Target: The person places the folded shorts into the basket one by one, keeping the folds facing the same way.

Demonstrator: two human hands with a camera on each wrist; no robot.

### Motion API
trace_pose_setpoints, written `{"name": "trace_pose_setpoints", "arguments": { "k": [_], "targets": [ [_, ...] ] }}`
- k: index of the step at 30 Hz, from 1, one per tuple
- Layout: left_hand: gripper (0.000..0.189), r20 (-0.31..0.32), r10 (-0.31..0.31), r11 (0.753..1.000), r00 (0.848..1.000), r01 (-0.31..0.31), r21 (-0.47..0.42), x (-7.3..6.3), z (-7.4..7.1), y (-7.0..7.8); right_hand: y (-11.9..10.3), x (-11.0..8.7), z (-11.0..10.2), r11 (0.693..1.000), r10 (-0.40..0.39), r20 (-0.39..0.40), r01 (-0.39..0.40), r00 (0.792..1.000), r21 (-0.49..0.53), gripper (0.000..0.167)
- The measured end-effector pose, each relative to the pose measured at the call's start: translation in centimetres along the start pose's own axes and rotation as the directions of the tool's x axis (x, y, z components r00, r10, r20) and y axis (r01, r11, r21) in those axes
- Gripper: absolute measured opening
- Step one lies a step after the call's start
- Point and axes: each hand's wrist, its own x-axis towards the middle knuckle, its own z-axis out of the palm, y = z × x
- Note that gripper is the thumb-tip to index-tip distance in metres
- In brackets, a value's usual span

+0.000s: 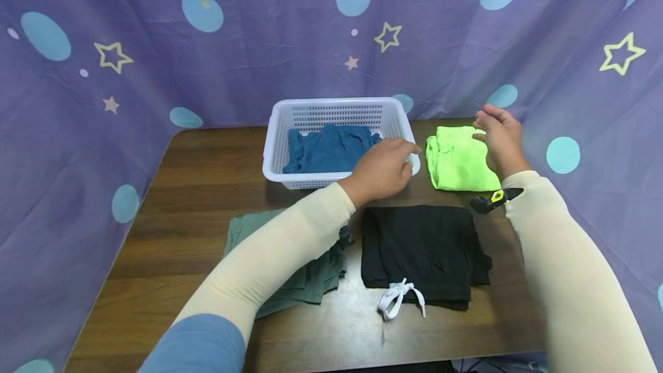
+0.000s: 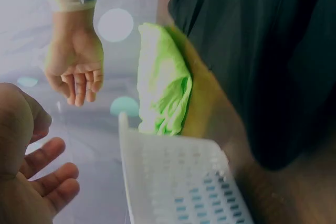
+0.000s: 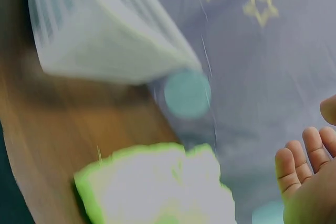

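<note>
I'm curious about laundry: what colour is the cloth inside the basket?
Blue; the cloth shows best in the head view.

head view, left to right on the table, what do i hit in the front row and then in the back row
Front row: dark green folded garment → black folded garment.
Back row: white plastic basket with a blue garment inside → neon green folded garment.

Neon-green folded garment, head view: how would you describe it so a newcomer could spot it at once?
On the brown wooden table, find the white perforated plastic basket by the purple patterned curtain. Just right of it, behind the black folded garment, lies the neon-green folded garment. Its glaring neon colour sets it apart from both neighbours.
</note>
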Motion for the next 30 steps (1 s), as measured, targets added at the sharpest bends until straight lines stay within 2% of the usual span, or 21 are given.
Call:
{"name": "trace_pose_setpoints", "arguments": {
  "k": [3, 5, 8, 10, 11, 14, 18, 19, 23, 25, 27, 30],
  "targets": [
    [0.034, -0.001, 0.075, 0.997, 0.997, -0.075, 0.019, 0.0, 0.8, 0.7, 0.7, 0.6, -2.4, 0.992, 0.034, -0.083, -0.044, 0.996, -0.115, 0.02],
    [0.033, 0.003, 0.115, 0.993, 0.993, -0.115, -0.004, -0.1, 1.3, 1.1, 1.2, 0.9, -3.9, 0.958, 0.06, -0.136, -0.095, 0.989, -0.272, 0.031],
    [0.032, 0.009, 0.171, 0.985, 0.985, -0.171, -0.024, -0.2, 2.0, 1.6, 1.9, 1.0, -5.8, 0.854, 0.093, -0.173, -0.168, 0.981, -0.493, 0.053],
    [0.032, 0.026, 0.194, 0.981, 0.981, -0.193, -0.03, -0.3, 2.4, 1.8, 2.2, 0.9, -6.8, 0.783, 0.115, -0.172, -0.196, 0.978, -0.59, 0.062],
    [0.031, 0.036, 0.2, 0.979, 0.979, -0.199, -0.033, -0.3, 2.7, 1.9, 2.4, 0.8, -7.3, 0.763, 0.126, -0.167, -0.203, 0.978, -0.613, 0.063],
    [0.031, 0.079, 0.192, 0.981, 0.978, -0.188, -0.054, -0.4, 3.6, 2.0, 3.0, 0.5, -8.5, 0.69, 0.145, -0.165, -0.219, 0.976, -0.69, 0.054],
    [0.032, 0.143, 0.137, 0.988, 0.98, -0.126, -0.087, -0.7, 4.6, 2.1, 4.1, 0.2, -9.7, 0.614, 0.144, -0.135, -0.196, 0.98, -0.765, 0.038],
    [0.032, 0.158, 0.123, 0.99, 0.98, -0.11, -0.09, -0.7, 4.9, 2.0, 4.4, 0.1, -9.8, 0.614, 0.146, -0.125, -0.189, 0.981, -0.766, 0.038],
    [0.032, 0.2, 0.081, 0.993, 0.976, -0.062, -0.102, -0.7, 5.8, 1.8, 5.5, 0.0, -10.2, 0.593, 0.191, -0.089, -0.187, 0.978, -0.783, 0.068],
    [0.033, 0.216, 0.06, 0.993, 0.974, -0.037, -0.111, -0.6, 6.2, 1.6, 5.8, 0.1, -10.2, 0.603, 0.215, -0.081, -0.198, 0.973, -0.773, 0.081],
    [0.034, 0.234, 0.04, 0.994, 0.971, -0.014, -0.112, -0.4, 6.6, 1.5, 6.0, 0.2, -10.1, 0.589, 0.232, -0.075, -0.201, 0.97, -0.783, 0.087],
    [0.037, 0.256, 0.017, 0.993, 0.966, 0.014, -0.121, -0.2, 7.2, 1.3, 6.0, 0.2, -10.0, 0.538, 0.239, -0.067, -0.189, 0.969, -0.821, 0.089]
  ]
}}
